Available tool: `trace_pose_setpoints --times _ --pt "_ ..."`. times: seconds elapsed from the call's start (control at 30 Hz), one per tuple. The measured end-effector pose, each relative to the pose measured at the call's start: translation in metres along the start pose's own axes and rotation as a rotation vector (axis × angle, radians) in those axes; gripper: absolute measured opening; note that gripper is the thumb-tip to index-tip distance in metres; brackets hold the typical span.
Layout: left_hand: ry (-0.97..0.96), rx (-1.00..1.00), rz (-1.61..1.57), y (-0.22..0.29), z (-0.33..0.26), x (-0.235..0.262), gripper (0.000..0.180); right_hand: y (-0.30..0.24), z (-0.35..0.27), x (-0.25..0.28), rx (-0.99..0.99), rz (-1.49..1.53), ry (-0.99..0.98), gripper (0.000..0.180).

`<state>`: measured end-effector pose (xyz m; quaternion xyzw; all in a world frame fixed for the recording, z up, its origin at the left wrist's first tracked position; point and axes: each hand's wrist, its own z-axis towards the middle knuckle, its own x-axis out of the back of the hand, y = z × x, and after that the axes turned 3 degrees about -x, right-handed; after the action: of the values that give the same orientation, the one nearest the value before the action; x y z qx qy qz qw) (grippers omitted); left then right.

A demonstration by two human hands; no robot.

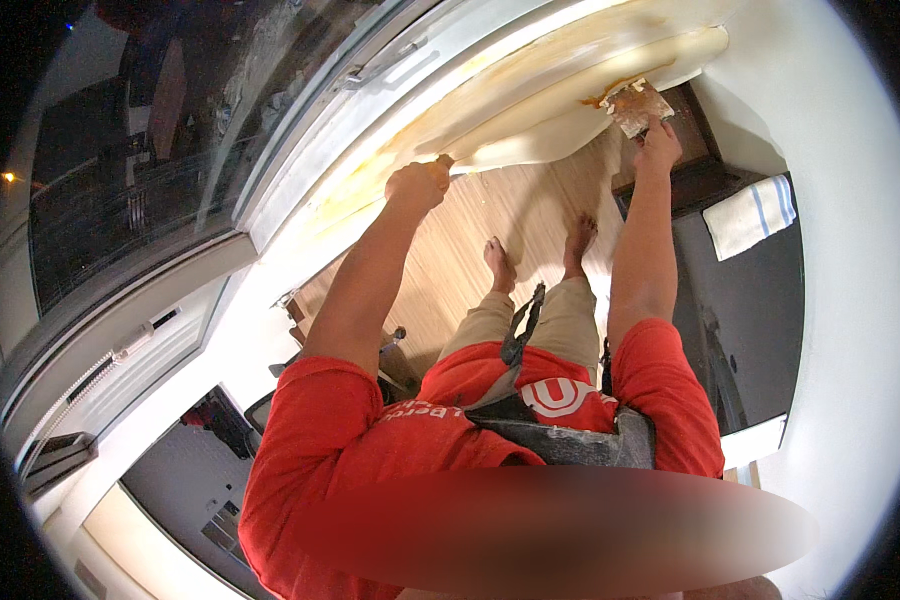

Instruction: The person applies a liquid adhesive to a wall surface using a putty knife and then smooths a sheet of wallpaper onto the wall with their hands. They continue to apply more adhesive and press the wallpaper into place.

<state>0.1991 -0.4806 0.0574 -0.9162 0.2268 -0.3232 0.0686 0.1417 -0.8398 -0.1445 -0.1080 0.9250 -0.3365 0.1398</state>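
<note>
My right hand (657,145) is closed round a broad scraper (638,108) whose blade is smeared brown and has pale scraps along its edge. The blade is at the far right end of a stained cream wall surface (530,125), beside a wet brown patch (600,100). That surface runs below the window, with yellow stains and a loose-looking, curved lower edge. Further left, my left hand (418,184) is in a fist against the same surface. A small orange-brown bit shows at its fingers, but I cannot tell what it grips.
A window (270,110) with a white frame stretches along the left. A wood-look floor (540,205) lies under my bare feet. To the right stand a dark glossy cabinet (740,300) with a striped cloth (750,218) over its edge, and a white wall (850,250).
</note>
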Motion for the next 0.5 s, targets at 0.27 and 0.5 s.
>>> trace_pose_setpoints --times 0.27,0.5 --pt "-0.054 0.036 -0.083 0.012 -0.005 0.006 0.056 0.012 0.018 0.010 -0.015 -0.021 -0.023 0.058" --pt "-0.083 0.079 -0.169 0.012 -0.003 0.005 0.049 -0.019 -0.026 0.004 -0.065 0.008 -0.037 0.062"
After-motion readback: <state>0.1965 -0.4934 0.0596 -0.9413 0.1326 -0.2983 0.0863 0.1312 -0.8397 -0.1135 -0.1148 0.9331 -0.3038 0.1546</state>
